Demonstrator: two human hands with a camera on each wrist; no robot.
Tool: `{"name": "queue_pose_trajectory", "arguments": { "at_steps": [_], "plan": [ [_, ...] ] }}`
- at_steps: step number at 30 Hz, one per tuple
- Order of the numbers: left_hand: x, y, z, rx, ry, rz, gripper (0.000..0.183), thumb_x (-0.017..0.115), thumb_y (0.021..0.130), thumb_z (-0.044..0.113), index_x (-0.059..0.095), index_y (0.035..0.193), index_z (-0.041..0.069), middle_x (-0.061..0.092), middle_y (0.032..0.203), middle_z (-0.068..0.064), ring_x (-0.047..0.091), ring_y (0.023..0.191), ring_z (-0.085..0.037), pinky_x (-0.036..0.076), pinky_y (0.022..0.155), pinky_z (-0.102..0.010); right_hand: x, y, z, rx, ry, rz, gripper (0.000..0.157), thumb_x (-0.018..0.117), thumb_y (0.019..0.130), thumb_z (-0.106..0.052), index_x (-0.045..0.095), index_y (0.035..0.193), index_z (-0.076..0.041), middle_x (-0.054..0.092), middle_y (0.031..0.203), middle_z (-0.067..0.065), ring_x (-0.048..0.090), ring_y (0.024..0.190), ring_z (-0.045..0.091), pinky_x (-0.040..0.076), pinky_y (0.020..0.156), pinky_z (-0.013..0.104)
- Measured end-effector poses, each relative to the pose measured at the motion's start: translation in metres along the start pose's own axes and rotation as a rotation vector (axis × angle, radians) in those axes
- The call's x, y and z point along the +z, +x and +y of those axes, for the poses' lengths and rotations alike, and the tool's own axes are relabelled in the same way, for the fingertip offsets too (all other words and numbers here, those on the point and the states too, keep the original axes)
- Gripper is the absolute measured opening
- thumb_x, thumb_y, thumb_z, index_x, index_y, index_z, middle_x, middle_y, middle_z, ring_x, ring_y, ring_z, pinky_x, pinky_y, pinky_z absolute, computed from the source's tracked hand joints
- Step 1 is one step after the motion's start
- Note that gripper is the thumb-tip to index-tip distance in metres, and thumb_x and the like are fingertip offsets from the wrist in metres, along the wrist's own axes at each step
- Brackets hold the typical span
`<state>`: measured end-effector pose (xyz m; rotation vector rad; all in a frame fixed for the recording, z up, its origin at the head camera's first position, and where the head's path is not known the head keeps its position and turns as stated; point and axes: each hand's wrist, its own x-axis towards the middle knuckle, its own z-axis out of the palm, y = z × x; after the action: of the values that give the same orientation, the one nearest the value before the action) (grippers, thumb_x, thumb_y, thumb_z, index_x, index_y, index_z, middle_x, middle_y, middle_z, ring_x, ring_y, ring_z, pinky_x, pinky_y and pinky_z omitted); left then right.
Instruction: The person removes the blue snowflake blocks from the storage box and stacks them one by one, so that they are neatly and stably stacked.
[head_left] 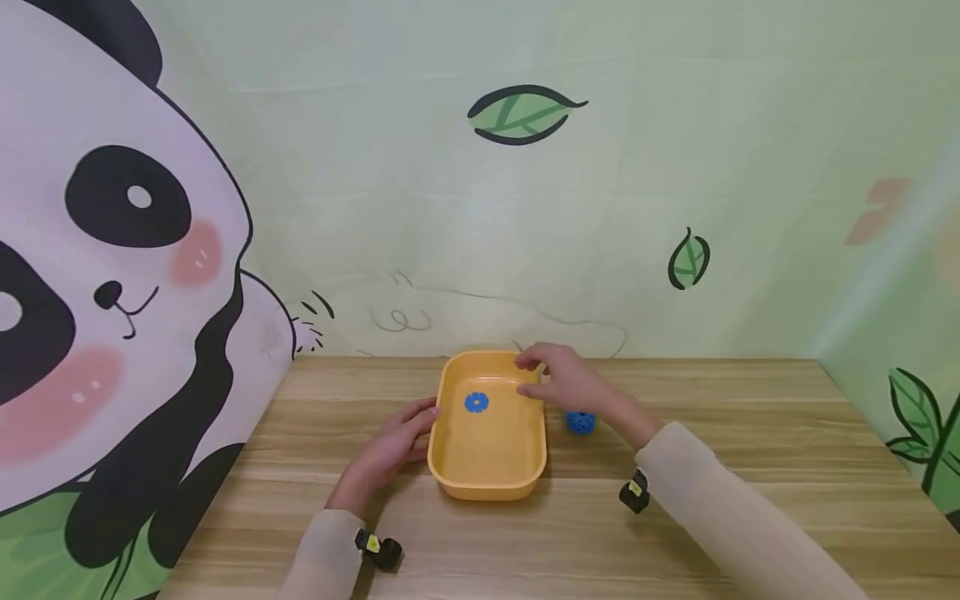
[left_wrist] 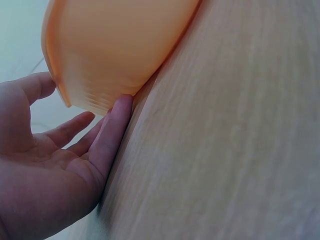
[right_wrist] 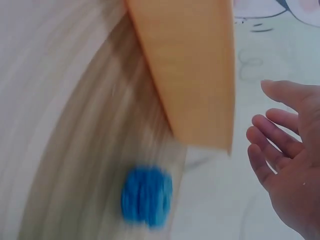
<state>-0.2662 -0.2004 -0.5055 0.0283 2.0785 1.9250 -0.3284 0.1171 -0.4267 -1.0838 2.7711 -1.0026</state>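
A yellow plastic tray [head_left: 487, 493] rests on the table with a flat blue notched disc [head_left: 476, 402] lying inside it. My left hand [head_left: 397, 446] is at the tray's left side. In the left wrist view, that thumb meets the rim and the little finger lies low by the wall, the fingers [left_wrist: 75, 127] loosely extended. Over the tray's right rim hovers my right hand [head_left: 566, 379], thumb and fingers apart and nothing between them. Just right of the tray sits a blue slotted ball-like piece [head_left: 581, 422], partly covered by the right wrist; it also shows blurred in the right wrist view.
The wooden table [head_left: 720, 467] ends at the back against a pale green cloth [head_left: 585, 208] printed with leaves and a large panda [head_left: 135, 250]. Small black wrist cameras sit on both sleeves.
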Motion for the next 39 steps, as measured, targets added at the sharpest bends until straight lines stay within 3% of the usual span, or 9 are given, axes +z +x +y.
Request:
{"name": "queue_pose_trajectory", "arguments": {
  "at_steps": [8,15,23,28,39],
  "plan": [
    [-0.001,0.000,0.001,-0.001,-0.002,-0.013,0.059,0.053,0.112,0.040,0.042,0.160,0.008,0.051,0.156,-0.020,0.058,0.137,-0.035,0.057,0.103,-0.047,0.041,0.038,-0.016,0.005,0.080,-0.027,0.038,0.081,0.094,-0.013,0.069,0.125,0.006,0.072,0.121,0.020,0.066,0.113,0.033,0.057,0.100,0.049],
    [0.001,-0.001,0.002,0.007,-0.014,-0.031,0.059,0.053,0.112,0.038,0.041,0.160,0.006,0.050,0.157,-0.022,0.056,0.138,-0.036,0.057,0.102,-0.047,0.066,0.061,-0.014,0.058,-0.023,-0.103,0.037,0.081,0.092,-0.011,0.070,0.123,0.007,0.073,0.120,0.018,0.067,0.114,0.032,0.055,0.103,0.045],
    [0.001,-0.001,0.003,0.005,-0.016,-0.035,0.059,0.053,0.112,0.038,0.041,0.160,0.006,0.050,0.156,-0.023,0.057,0.138,-0.037,0.057,0.103,-0.047,0.078,0.067,-0.013,0.109,-0.105,-0.160,0.032,0.081,0.093,-0.012,0.072,0.118,0.005,0.074,0.113,0.015,0.067,0.110,0.030,0.055,0.103,0.044],
    [0.001,-0.001,0.001,0.002,-0.024,-0.036,0.059,0.053,0.112,0.037,0.041,0.160,0.005,0.051,0.155,-0.023,0.056,0.138,-0.036,0.057,0.103,-0.046,0.084,0.067,-0.012,0.100,-0.169,-0.162,0.022,0.079,0.095,-0.012,0.074,0.111,0.002,0.071,0.104,0.011,0.063,0.100,0.026,0.054,0.097,0.041],
    [0.000,0.001,-0.001,0.003,-0.028,-0.029,0.058,0.053,0.112,0.037,0.042,0.160,0.006,0.052,0.155,-0.022,0.057,0.138,-0.035,0.057,0.103,-0.047,0.088,0.067,-0.014,0.059,-0.241,-0.153,0.017,0.077,0.092,-0.008,0.075,0.107,0.000,0.069,0.102,0.010,0.061,0.102,0.029,0.052,0.097,0.041]
  ]
}}
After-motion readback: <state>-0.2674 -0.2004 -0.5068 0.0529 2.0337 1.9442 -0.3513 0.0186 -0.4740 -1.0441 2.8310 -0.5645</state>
